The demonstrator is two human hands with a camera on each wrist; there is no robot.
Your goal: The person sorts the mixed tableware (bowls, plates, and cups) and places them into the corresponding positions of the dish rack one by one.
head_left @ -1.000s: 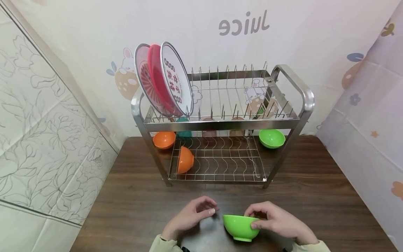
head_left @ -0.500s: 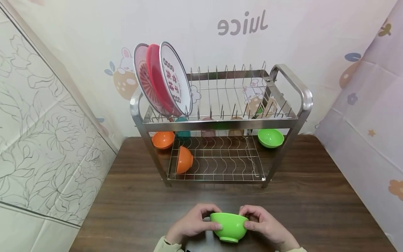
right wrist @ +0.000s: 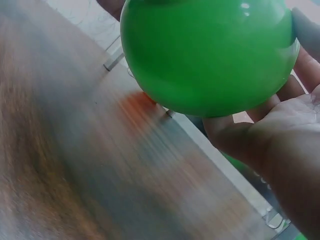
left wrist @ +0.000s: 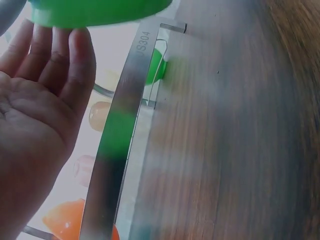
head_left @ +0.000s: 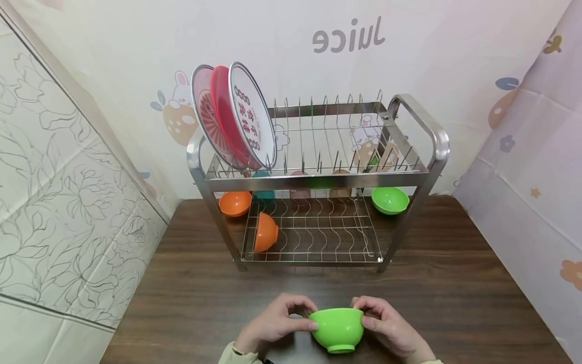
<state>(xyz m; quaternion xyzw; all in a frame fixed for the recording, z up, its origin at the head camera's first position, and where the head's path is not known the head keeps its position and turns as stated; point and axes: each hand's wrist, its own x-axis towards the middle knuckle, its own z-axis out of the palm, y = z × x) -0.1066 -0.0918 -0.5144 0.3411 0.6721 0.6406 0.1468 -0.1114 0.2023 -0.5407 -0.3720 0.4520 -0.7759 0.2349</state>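
Observation:
A glossy green bowl (head_left: 337, 328) is held upright near the front of the wooden table, its foot pointing down. My left hand (head_left: 275, 321) pinches its left rim, with the thumb on the outer wall and the fingers behind. On the opposite side my right hand (head_left: 392, 326) grips the rim between thumb and fingers. The bowl's rounded wall (right wrist: 205, 55) fills the top of the right wrist view, fingers curving along its edge. Only a strip of the bowl (left wrist: 100, 10) shows above the fingertips in the left wrist view.
A two-tier metal dish rack (head_left: 318, 180) stands behind the hands. Several plates (head_left: 252, 116) lean at its upper left; an orange bowl (head_left: 266, 232) sits on edge on the lower tier. Another orange bowl (head_left: 235, 203) and a green bowl (head_left: 390, 200) lie at the sides, with cups (head_left: 300, 187) at the back.
My left hand has come in from apart and taken hold of the bowl's left side. The bowl, first held by my right hand alone, has shifted left, then slightly back right.

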